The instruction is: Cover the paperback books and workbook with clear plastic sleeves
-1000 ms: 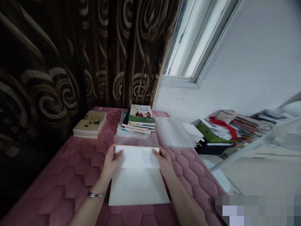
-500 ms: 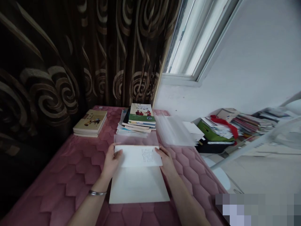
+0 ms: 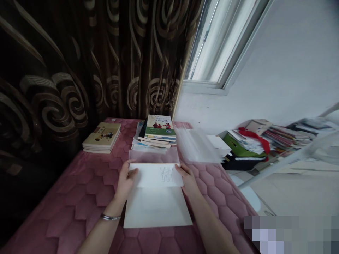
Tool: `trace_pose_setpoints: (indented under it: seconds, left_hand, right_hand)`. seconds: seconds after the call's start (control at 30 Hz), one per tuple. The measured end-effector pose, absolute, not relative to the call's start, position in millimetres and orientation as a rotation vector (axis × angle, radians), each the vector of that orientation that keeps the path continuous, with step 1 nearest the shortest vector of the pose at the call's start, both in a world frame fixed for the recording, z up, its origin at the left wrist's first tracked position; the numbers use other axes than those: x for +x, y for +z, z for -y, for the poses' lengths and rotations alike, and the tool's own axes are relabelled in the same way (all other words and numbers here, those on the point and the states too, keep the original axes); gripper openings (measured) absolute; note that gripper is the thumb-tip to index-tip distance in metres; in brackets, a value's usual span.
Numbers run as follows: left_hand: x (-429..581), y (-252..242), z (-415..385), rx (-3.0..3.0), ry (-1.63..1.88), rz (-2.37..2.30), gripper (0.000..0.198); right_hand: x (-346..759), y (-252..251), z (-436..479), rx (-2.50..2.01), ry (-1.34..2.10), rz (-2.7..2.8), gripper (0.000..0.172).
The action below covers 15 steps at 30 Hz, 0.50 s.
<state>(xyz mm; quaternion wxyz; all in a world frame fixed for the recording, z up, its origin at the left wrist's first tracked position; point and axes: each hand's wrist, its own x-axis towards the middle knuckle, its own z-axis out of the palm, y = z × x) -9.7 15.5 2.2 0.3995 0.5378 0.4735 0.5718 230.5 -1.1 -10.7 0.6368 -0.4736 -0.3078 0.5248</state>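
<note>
A white open book (image 3: 156,206) lies on the pink quilted surface (image 3: 87,197) in front of me. Its far cover flap (image 3: 156,175), with a little printed text, is folded up towards me. My left hand (image 3: 125,181) pinches the flap's left edge, thumb on top. My right hand (image 3: 188,180) grips its right edge the same way. A translucent plastic cover (image 3: 153,155) lies just beyond the flap, under the book. A bracelet sits on my left wrist.
A stack of books (image 3: 159,132) topped by a green one stands behind the white book, and a beige pile of books (image 3: 102,137) lies at the left. Clear plastic sleeves (image 3: 196,146) lie to the right. A dark patterned curtain (image 3: 79,63) hangs behind. Cluttered papers (image 3: 265,139) lie beyond the right edge.
The flap's right edge and my right hand have shifted slightly right and away; the view has drifted a little. My left hand has kept its grip.
</note>
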Motion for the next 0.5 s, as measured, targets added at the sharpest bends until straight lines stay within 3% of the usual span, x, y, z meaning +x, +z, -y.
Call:
trace_pose_setpoints:
  seconds: [0.3,0.5]
  left_hand:
    - [-6.6,-0.6,-17.6,1.373,1.493,-1.243,0.03]
    - [-6.7,-6.2,-19.6,1.365,1.497,-1.234,0.03]
  right_hand:
    - [238.5,-8.6,2.6,-1.162,1.173,0.813,0.027]
    - [241.7,-15.2,-1.8,-1.272,1.025,0.945,0.036]
